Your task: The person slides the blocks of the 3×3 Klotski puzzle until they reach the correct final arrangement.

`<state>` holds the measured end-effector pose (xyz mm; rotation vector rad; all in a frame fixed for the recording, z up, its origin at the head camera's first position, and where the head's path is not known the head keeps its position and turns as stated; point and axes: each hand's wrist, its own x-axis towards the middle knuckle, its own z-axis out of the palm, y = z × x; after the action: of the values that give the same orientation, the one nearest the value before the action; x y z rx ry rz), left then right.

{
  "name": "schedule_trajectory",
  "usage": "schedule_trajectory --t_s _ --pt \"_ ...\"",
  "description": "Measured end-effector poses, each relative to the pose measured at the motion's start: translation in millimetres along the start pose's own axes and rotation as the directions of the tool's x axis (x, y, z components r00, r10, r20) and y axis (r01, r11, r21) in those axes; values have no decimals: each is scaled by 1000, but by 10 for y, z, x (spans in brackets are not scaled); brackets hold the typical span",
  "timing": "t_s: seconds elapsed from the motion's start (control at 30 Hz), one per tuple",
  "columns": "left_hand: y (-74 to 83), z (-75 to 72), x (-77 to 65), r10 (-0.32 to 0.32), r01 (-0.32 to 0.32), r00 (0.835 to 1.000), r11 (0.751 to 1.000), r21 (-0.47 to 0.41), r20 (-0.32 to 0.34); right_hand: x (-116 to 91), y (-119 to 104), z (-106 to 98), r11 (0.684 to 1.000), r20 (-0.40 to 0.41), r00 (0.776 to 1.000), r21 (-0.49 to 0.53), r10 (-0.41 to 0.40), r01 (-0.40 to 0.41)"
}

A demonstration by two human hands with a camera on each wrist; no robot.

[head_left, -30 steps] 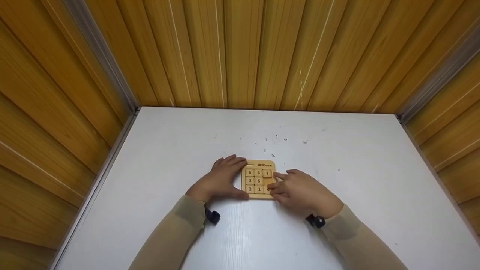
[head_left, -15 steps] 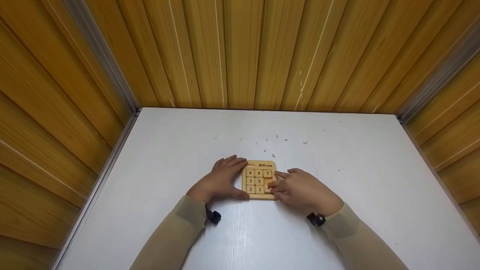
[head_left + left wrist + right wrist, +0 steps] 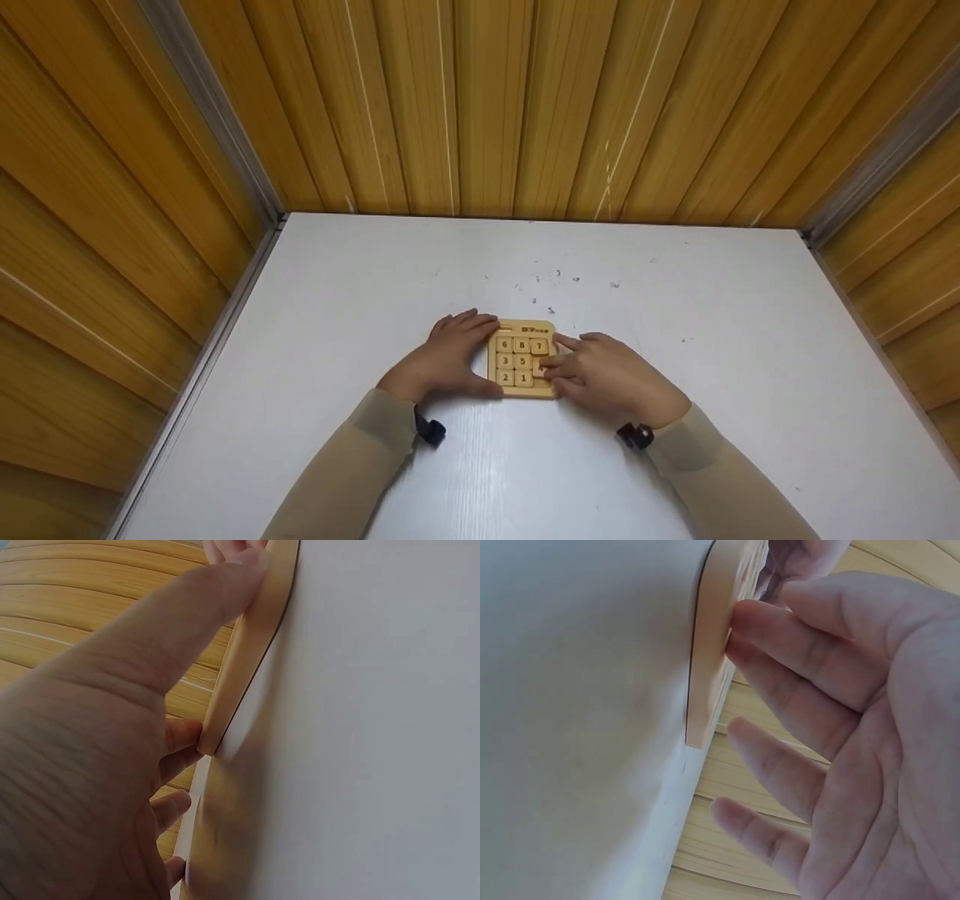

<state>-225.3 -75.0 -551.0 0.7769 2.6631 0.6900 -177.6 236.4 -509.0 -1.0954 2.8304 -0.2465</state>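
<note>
A wooden number slide puzzle (image 3: 525, 393) lies flat on the white table. Its tiles read 6, 8, 7 along the top, then 3, 5 and the 4 tile (image 3: 538, 367), with 2 and 1 below and a gap at the lower right. My left hand (image 3: 444, 364) holds the frame's left side, thumb at the lower corner and fingers at the upper one; the left wrist view shows the thumb on the frame's edge (image 3: 251, 637). With extended fingertips my right hand (image 3: 611, 375) touches the 4 tile, partly covering it. Its outer fingers are spread in the right wrist view.
The white table (image 3: 360, 270) bears small dark marks (image 3: 555, 274) beyond the puzzle. Yellow wood-look panels (image 3: 487, 112) wall it in at the back and both sides. Each wrist wears a black band with a small camera (image 3: 431, 433).
My right fingers have pushed the 4 tile up from the lower right corner into the middle row, leaving the corner gap. My left hand keeps its place on the frame.
</note>
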Motion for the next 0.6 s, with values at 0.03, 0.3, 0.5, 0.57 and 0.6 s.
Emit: schedule_trajectory --t_s 0.03,0.3,0.5,0.57,0.6 --pt "2 -2 -4 1 -1 1000 1000 -4 -2 3 6 -1 1000 -2 1000 -4 -5 5" --pt "1 -5 -12 4 -4 1000 1000 2 -8 36 41 0 1000 3 1000 -24 -12 12" --pt "-4 4 -8 2 -2 1000 1000 -1 -4 33 64 29 1000 2 1000 2 0 0" --pt "-5 9 -1 5 -5 1000 1000 0 -8 30 74 43 1000 -4 1000 9 5 -5" --pt "-5 11 1 5 -5 1000 1000 3 -6 29 79 51 1000 -6 1000 12 8 -8"
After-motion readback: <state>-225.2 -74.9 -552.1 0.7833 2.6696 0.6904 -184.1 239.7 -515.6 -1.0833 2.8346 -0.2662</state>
